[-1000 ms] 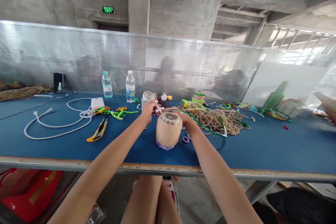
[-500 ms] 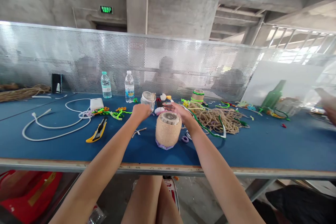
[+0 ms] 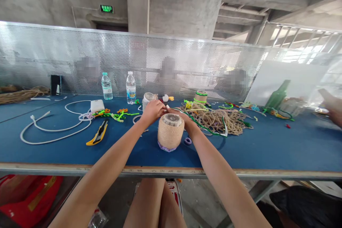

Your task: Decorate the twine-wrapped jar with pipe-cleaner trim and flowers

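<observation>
A jar wrapped in tan twine, with purple trim round its bottom edge, stands near the table's front. Behind it my left hand has its fingers curled, close to my right hand; what they hold, if anything, is too small to tell. My right hand is partly hidden behind the wrapped jar. A clear glass jar stands just beyond my left hand. Right of the wrapped jar lies a purple ring. A thin white cord curves beside my left hand.
A yellow cutter, white cable and white box lie left. Two water bottles stand behind. Tangled twine and a green bottle are right. Another person's hand shows at the right edge.
My left hand has left the clear jar and moved right, toward my right hand. My right hand has drawn in behind the wrapped jar. The white cord now shows beside my left hand.
</observation>
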Motion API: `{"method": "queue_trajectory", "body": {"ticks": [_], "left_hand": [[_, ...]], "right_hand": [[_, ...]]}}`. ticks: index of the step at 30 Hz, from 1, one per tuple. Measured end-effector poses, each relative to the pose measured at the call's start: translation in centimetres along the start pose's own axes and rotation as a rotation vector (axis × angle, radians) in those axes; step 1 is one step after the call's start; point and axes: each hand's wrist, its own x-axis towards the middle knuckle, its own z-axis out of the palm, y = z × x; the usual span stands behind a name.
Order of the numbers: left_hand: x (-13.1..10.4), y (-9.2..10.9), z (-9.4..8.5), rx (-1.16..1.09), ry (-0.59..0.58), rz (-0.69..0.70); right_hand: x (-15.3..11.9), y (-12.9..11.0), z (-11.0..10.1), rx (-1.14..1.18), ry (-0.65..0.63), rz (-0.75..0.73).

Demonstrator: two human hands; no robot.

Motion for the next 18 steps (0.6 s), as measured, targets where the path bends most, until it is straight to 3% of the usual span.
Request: {"method": "queue_trajectory", "body": {"ticks": [8,18], "left_hand": [[-0.5,0.9,-0.3,0.094,0.07,0.021],[-0.6,0.8,0.2,0.069,0.139,-0.084]], "right_hand": [[-0.5,-0.6,0.1,0.074,-0.007,0.031],[-1.3,-1.9,1.0,0.137,-0.063,0.041]]}}
